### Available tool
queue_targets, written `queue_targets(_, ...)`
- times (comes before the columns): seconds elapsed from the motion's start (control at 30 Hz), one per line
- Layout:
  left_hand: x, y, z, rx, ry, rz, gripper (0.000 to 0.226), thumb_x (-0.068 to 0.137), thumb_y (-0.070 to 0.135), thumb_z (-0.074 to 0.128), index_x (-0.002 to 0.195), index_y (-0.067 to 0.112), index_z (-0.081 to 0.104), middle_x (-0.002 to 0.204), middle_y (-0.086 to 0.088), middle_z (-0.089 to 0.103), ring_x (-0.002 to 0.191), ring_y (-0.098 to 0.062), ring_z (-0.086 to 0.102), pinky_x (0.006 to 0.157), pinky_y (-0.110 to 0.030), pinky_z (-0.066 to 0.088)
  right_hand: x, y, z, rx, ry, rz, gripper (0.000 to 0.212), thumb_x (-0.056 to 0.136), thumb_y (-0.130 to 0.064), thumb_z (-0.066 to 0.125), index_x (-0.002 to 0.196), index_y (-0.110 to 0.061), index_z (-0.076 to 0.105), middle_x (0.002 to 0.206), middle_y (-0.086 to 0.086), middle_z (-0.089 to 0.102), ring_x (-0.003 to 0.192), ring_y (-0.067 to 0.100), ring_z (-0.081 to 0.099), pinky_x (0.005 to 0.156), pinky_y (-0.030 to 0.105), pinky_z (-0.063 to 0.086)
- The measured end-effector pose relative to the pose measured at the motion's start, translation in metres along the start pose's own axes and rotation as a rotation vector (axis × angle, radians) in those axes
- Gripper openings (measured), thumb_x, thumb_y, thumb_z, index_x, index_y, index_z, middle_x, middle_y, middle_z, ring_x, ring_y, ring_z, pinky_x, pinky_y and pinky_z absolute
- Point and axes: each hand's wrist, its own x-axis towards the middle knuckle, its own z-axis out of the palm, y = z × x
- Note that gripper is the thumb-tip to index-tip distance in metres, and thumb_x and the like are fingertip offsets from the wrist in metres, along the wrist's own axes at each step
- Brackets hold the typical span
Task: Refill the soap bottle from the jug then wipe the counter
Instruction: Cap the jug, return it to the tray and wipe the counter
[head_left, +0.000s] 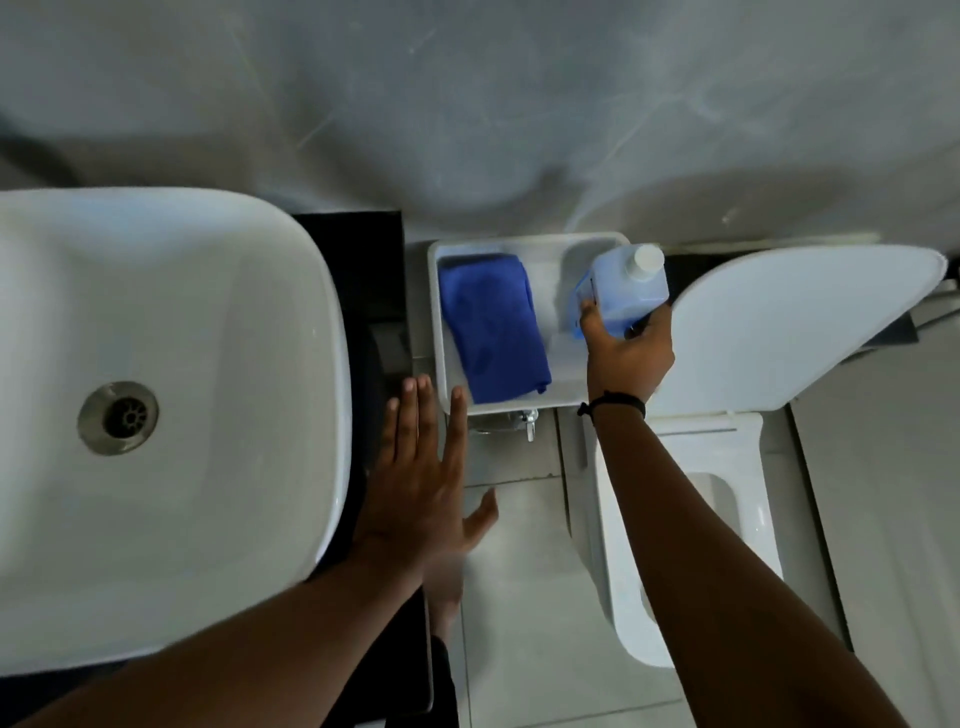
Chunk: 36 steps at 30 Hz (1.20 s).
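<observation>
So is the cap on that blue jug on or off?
On: a white cap sits on the neck of the jug in the right hand.

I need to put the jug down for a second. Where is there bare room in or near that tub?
In the white tub, a bare strip lies between the blue cloth and the jug in the right hand. The cloth fills the tub's left half. The black counter beside the basin is narrow.

you're in a bathroom: white basin (171, 415) with its drain (118, 418) at left, toilet (691, 519) with raised lid (800, 327) at right.
</observation>
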Motion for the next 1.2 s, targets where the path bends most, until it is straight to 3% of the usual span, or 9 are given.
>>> queue_targets(0.17,-0.001,0.003,0.001,-0.02,0.024,-0.018,0.114,0.089,0.072,0.054,0.169,0.008,0.003,0.173,-0.032,-0.002,0.162,-0.048,0.001,0.13,-0.062,0.018,0.032,0.02,0.026,-0.042,0.009,0.041,0.061,0.07,-0.054,0.083,0.111,-0.02,0.055,0.108,0.001,0.066,0.098,0.017,0.066,0.083,0.031,0.061)
queue_targets(0.47,-0.001,-0.001,0.017,-0.038,0.053,-0.029,0.115,0.086,0.076,0.053,0.17,0.01,0.009,0.175,-0.027,-0.002,0.164,-0.044,0.0,0.131,-0.058,0.012,0.05,0.014,0.044,-0.051,-0.056,0.074,0.075,0.074,-0.044,0.085,0.132,-0.013,0.05,0.127,0.004,0.062,0.119,0.018,0.06,0.102,0.037,0.055)
queue_targets(0.63,-0.002,0.0,0.01,-0.048,0.06,-0.028,0.116,0.085,0.073,0.057,0.169,0.009,0.009,0.175,-0.028,0.0,0.164,-0.044,0.001,0.131,-0.058,0.012,-0.016,0.001,0.046,-0.168,0.102,0.095,0.069,0.087,-0.035,0.073,0.144,-0.012,0.041,0.142,0.01,0.051,0.132,0.026,0.05,0.109,0.05,0.046)
queue_targets(0.7,-0.003,0.0,0.007,-0.035,0.053,-0.023,0.118,0.084,0.074,0.058,0.169,0.008,0.008,0.174,-0.029,0.001,0.164,-0.044,0.002,0.13,-0.057,0.012,-0.045,-0.001,0.06,-0.328,-0.149,-0.087,0.058,0.096,-0.037,0.06,0.147,-0.023,0.037,0.152,0.007,0.043,0.141,0.025,0.041,0.114,0.052,0.039)
queue_targets(0.8,-0.002,0.001,0.004,-0.01,0.04,-0.022,0.121,0.084,0.075,0.06,0.169,0.008,0.008,0.174,-0.03,0.004,0.162,-0.046,0.007,0.13,-0.057,0.012,-0.052,0.005,0.089,-0.697,-0.685,-0.364,0.067,0.101,-0.05,0.043,0.158,-0.04,0.01,0.169,0.002,-0.001,0.155,0.035,-0.003,0.118,0.063,0.009)
queue_targets(0.9,-0.003,0.0,0.005,-0.032,0.039,-0.024,0.12,0.085,0.076,0.058,0.169,0.009,0.005,0.174,-0.029,0.001,0.163,-0.046,0.005,0.131,-0.056,0.012,-0.04,0.016,0.112,-0.94,-0.868,-0.44,0.076,0.098,-0.066,0.033,0.156,-0.046,-0.012,0.165,-0.001,-0.028,0.151,0.039,-0.025,0.113,0.074,0.001)
queue_targets(1.0,-0.003,-0.001,0.007,-0.054,0.052,-0.019,0.118,0.086,0.075,0.056,0.17,0.01,0.003,0.175,-0.028,-0.003,0.163,-0.045,0.001,0.132,-0.056,0.011,-0.035,0.025,0.119,-0.987,-0.866,-0.446,0.081,0.097,-0.06,0.042,0.156,-0.045,-0.012,0.166,0.001,-0.026,0.152,0.042,-0.019,0.112,0.075,0.009)
queue_targets(1.1,-0.002,0.0,0.009,-0.064,0.07,-0.011,0.118,0.086,0.074,0.056,0.169,0.01,0.002,0.174,-0.027,-0.01,0.164,-0.044,-0.003,0.132,-0.055,0.006,-0.03,0.021,0.12,-1.001,-0.854,-0.444,0.101,0.087,-0.027,0.072,0.158,-0.04,0.002,0.168,0.004,-0.012,0.152,0.045,-0.002,0.116,0.07,0.019)
queue_targets(1.2,-0.003,-0.001,0.011,-0.07,0.088,0.006,0.119,0.086,0.073,0.055,0.169,0.009,0.0,0.173,-0.029,-0.011,0.163,-0.044,-0.006,0.133,-0.055,0.004,-0.021,0.007,0.117,-0.939,-0.789,-0.447,0.086,0.086,-0.004,0.065,0.158,-0.03,0.024,0.167,0.006,0.015,0.146,0.043,0.021,0.118,0.056,0.029)
